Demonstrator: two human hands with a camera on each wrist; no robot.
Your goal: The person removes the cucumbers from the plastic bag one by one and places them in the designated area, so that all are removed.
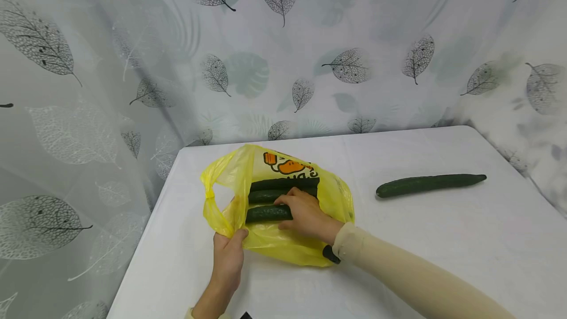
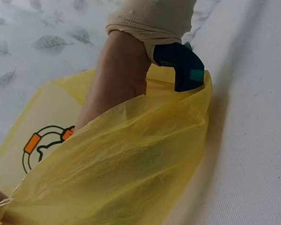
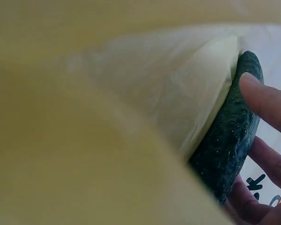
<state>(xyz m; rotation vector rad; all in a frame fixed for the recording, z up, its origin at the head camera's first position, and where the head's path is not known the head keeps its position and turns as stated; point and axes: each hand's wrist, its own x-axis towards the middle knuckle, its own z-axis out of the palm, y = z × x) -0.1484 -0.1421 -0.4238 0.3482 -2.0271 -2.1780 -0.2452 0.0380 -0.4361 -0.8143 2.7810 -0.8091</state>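
A yellow plastic bag (image 1: 283, 249) lies on its side with its mouth open, a printed design inside its back wall. Three dark green cucumbers lie in it: a back one (image 1: 283, 184), a middle one (image 1: 266, 196) and a front one (image 1: 266, 214). My left hand (image 1: 228, 260) pinches the bag's lower left rim between thumb and fingers. Reaching into the mouth, my right hand (image 1: 303, 214) grips the front cucumber near its right part. In the right wrist view, thumb and fingers stand on opposite sides of a bumpy cucumber (image 3: 229, 136); yellow plastic covers much of that view.
Another cucumber (image 1: 429, 185) lies on the white table (image 1: 425, 240), right of the bag. A leaf-patterned curtain (image 1: 274, 73) hangs behind and to the left. A dark wrist device (image 2: 180, 63) sits below the right sleeve, touching the bag's rim.
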